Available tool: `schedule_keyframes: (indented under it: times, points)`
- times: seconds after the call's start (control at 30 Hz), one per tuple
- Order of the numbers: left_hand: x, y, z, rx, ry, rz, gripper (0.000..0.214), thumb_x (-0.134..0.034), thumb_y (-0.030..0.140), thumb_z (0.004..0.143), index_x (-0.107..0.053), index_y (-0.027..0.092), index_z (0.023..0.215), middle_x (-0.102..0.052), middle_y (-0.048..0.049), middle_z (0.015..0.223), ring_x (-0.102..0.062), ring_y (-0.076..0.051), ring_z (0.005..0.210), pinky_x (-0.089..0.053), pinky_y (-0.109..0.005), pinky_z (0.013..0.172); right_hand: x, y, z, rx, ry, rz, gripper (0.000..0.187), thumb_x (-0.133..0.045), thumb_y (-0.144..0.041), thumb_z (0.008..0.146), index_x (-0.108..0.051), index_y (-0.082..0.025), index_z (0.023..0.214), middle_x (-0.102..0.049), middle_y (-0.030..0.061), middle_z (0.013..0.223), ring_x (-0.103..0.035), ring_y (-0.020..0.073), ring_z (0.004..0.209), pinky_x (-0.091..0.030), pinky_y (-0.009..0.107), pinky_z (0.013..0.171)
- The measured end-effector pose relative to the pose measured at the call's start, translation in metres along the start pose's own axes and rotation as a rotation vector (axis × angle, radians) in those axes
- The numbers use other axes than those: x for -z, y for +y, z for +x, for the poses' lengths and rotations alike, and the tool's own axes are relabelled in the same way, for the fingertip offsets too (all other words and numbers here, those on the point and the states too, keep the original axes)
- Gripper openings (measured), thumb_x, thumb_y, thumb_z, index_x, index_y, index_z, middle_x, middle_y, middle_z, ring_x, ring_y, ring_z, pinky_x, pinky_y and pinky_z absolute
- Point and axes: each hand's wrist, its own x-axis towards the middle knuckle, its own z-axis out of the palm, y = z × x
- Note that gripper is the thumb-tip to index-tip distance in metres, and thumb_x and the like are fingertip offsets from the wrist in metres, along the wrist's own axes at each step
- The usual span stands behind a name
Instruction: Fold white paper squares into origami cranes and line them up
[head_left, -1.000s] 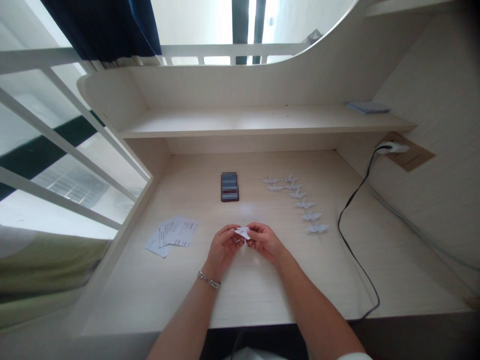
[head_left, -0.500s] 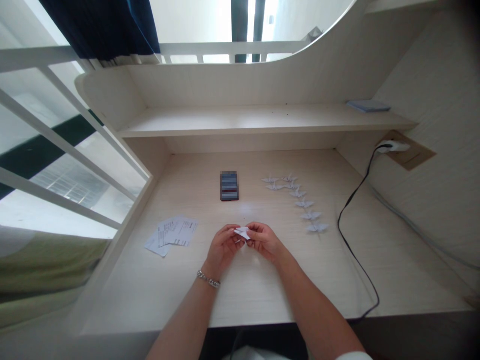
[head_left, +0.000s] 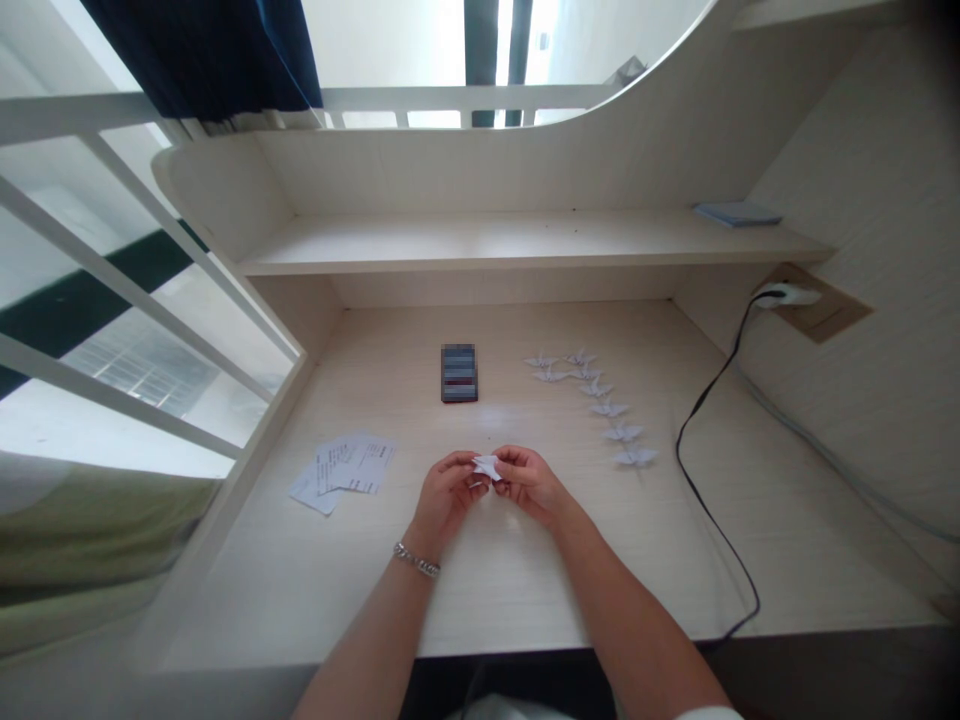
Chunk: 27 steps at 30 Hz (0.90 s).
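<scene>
Both of my hands meet over the middle of the pale wooden desk [head_left: 525, 590]. My left hand [head_left: 448, 492], with a metal bracelet at the wrist, and my right hand [head_left: 529, 482] each pinch a small folded piece of white paper [head_left: 487, 465] between the fingertips. The paper is held just above the desk surface. To the right lies a curved row of several finished white paper cranes [head_left: 607, 408], about a hand's width from my right hand.
A dark phone [head_left: 459, 372] lies flat beyond my hands. Printed paper slips [head_left: 345, 468] sit at the left. A black cable [head_left: 705, 430] runs from a wall plug [head_left: 784, 296] across the desk's right side. A blue pad [head_left: 736, 214] rests on the shelf.
My fingers have shifted slightly on the folded paper; hands and paper stay in nearly the same place.
</scene>
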Motion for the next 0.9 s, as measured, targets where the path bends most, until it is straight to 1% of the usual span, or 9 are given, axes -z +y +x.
schedule_keyframes:
  times: [0.17, 0.33, 0.43, 0.57, 0.63, 0.7, 0.77, 0.83, 0.9]
  points:
    - [-0.001, -0.004, 0.002, -0.021, 0.093, 0.135, 0.017, -0.069, 0.015, 0.064, -0.062, 0.011, 0.079, -0.066, -0.0042, 0.072, -0.060, -0.012, 0.061, -0.046, -0.023, 0.058, -0.002, 0.000, 0.000, 0.029, 0.021, -0.082, 0.018, -0.072, -0.026, 0.065, -0.064, -0.016, 0.078, -0.061, 0.0008, 0.068, -0.050, 0.0078, 0.051, -0.038, 0.021, 0.049]
    - [-0.002, -0.005, 0.002, -0.066, 0.088, 0.146, 0.024, -0.072, 0.014, 0.060, -0.059, 0.013, 0.080, -0.065, -0.0022, 0.075, -0.061, -0.012, 0.065, -0.047, -0.023, 0.060, -0.003, 0.006, 0.003, 0.088, 0.072, -0.203, 0.021, -0.070, -0.029, 0.067, -0.064, -0.017, 0.083, -0.060, 0.0008, 0.068, -0.050, 0.0090, 0.051, -0.038, 0.023, 0.049]
    - [-0.002, -0.005, 0.002, -0.096, 0.112, 0.148, 0.028, -0.072, 0.014, 0.060, -0.058, 0.014, 0.085, -0.065, -0.0012, 0.077, -0.060, -0.010, 0.065, -0.047, -0.022, 0.061, -0.003, 0.011, 0.006, 0.206, 0.194, -0.319, 0.026, -0.071, -0.031, 0.065, -0.063, -0.019, 0.086, -0.060, 0.0007, 0.070, -0.053, 0.0119, 0.058, -0.041, 0.024, 0.052]
    - [-0.002, -0.009, 0.005, -0.151, 0.183, 0.180, 0.031, -0.073, 0.017, 0.058, -0.058, 0.014, 0.085, -0.064, -0.0014, 0.077, -0.060, -0.011, 0.066, -0.047, -0.023, 0.062, -0.007, 0.010, 0.004, 0.440, 0.412, -0.711, 0.020, -0.069, -0.034, 0.066, -0.067, -0.019, 0.079, -0.060, 0.0059, 0.087, -0.056, 0.0168, 0.075, -0.044, 0.026, 0.061]
    - [-0.001, -0.012, 0.006, -0.186, 0.210, 0.209, 0.031, -0.073, 0.019, 0.059, -0.057, 0.014, 0.086, -0.064, -0.0017, 0.076, -0.061, -0.011, 0.067, -0.048, -0.024, 0.063, -0.010, 0.006, 0.000, 0.490, 0.397, -0.855, 0.018, -0.063, -0.035, 0.072, -0.069, -0.020, 0.079, -0.060, 0.0074, 0.090, -0.056, 0.0183, 0.082, -0.045, 0.027, 0.066]
    - [-0.001, -0.014, 0.007, -0.222, 0.215, 0.233, 0.030, -0.072, 0.020, 0.062, -0.057, 0.014, 0.087, -0.065, -0.0023, 0.077, -0.061, -0.012, 0.069, -0.049, -0.026, 0.067, -0.012, 0.004, -0.003, 0.481, 0.315, -0.880, 0.021, -0.060, -0.035, 0.075, -0.069, -0.019, 0.084, -0.062, 0.0070, 0.086, -0.056, 0.0180, 0.081, -0.045, 0.028, 0.069]
    - [0.000, -0.015, 0.007, -0.242, 0.198, 0.263, 0.028, -0.070, 0.021, 0.064, -0.057, 0.014, 0.088, -0.066, -0.0037, 0.079, -0.062, -0.014, 0.073, -0.049, -0.029, 0.070, -0.012, 0.004, -0.004, 0.444, 0.246, -0.853, 0.025, -0.062, -0.035, 0.074, -0.067, -0.019, 0.091, -0.063, 0.0062, 0.085, -0.057, 0.0173, 0.077, -0.045, 0.027, 0.067]
    - [0.002, -0.017, 0.008, -0.251, 0.181, 0.313, 0.028, -0.070, 0.022, 0.065, -0.057, 0.014, 0.089, -0.067, -0.0054, 0.081, -0.063, -0.015, 0.075, -0.049, -0.030, 0.072, -0.011, 0.006, -0.003, 0.418, 0.236, -0.842, 0.029, -0.063, -0.035, 0.072, -0.065, -0.018, 0.095, -0.064, 0.0058, 0.086, -0.057, 0.0170, 0.074, -0.045, 0.026, 0.064]
    - [0.003, -0.017, 0.008, -0.258, 0.177, 0.371, 0.029, -0.070, 0.023, 0.065, -0.058, 0.014, 0.089, -0.068, -0.0062, 0.082, -0.063, -0.015, 0.075, -0.049, -0.029, 0.072, -0.009, 0.009, -0.002, 0.411, 0.268, -0.846, 0.026, -0.060, -0.035, 0.075, -0.066, -0.017, 0.092, -0.064, 0.0051, 0.084, -0.057, 0.0164, 0.072, -0.043, 0.026, 0.062]
